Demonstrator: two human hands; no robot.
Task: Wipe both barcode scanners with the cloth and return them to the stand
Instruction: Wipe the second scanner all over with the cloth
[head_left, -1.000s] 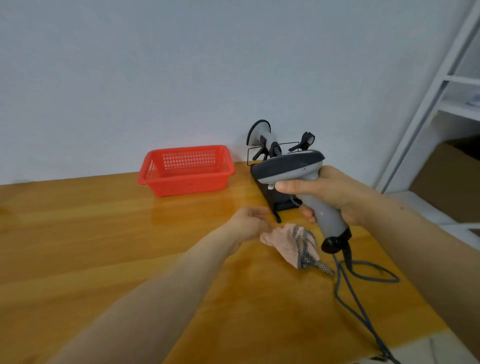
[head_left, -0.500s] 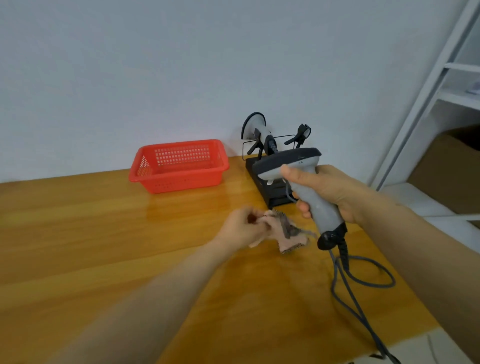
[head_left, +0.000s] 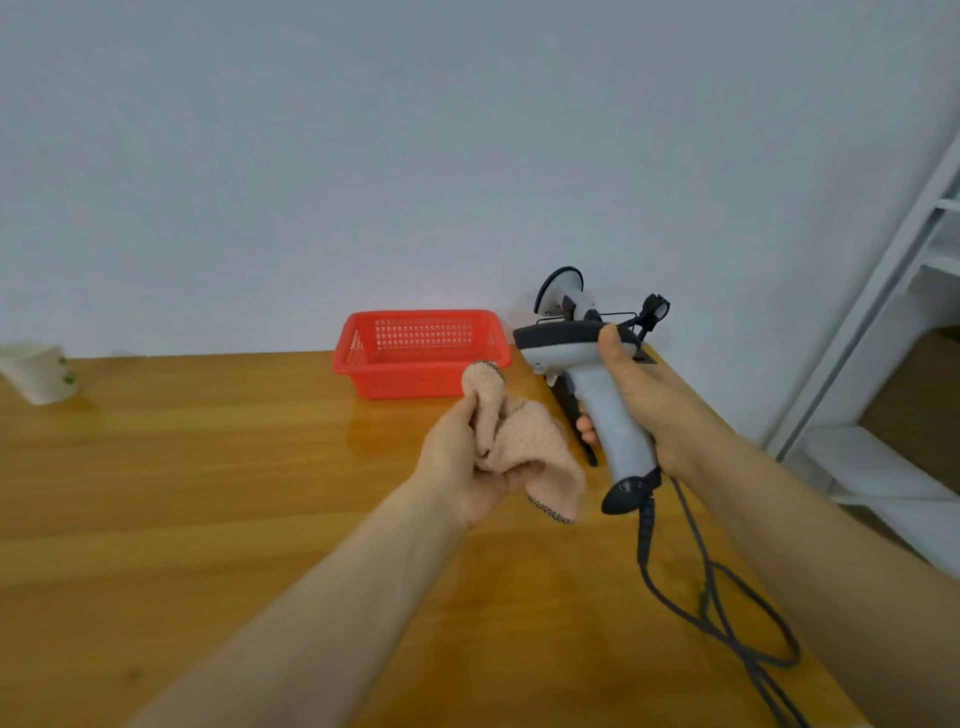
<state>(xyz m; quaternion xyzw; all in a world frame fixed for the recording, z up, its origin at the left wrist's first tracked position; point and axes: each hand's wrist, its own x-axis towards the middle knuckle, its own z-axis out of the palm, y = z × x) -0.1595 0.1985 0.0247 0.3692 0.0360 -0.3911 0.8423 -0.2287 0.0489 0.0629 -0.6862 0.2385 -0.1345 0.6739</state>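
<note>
My right hand (head_left: 641, 402) grips a grey barcode scanner (head_left: 597, 400) by its handle, dark head pointing left, held above the table. Its dark cable (head_left: 711, 597) hangs from the handle base and loops on the wood. My left hand (head_left: 462, 467) holds a crumpled pink cloth (head_left: 524, 447) in the air, just left of the scanner and apart from it. Behind them the black stand (head_left: 571, 410) sits against the wall with a second scanner (head_left: 563, 293) resting in its left cradle; the right cradle clip (head_left: 653, 307) shows nothing in it.
A red plastic basket (head_left: 421, 353) stands on the wooden table (head_left: 208, 493) by the wall, left of the stand. A white paper cup (head_left: 39, 371) is at the far left. A white shelf frame (head_left: 883, 312) rises beyond the table's right edge.
My left hand picked the cloth up off the table and raised it beside the scanner. The right hand kept its grip on the scanner. The view swung left, bringing the cup in.
</note>
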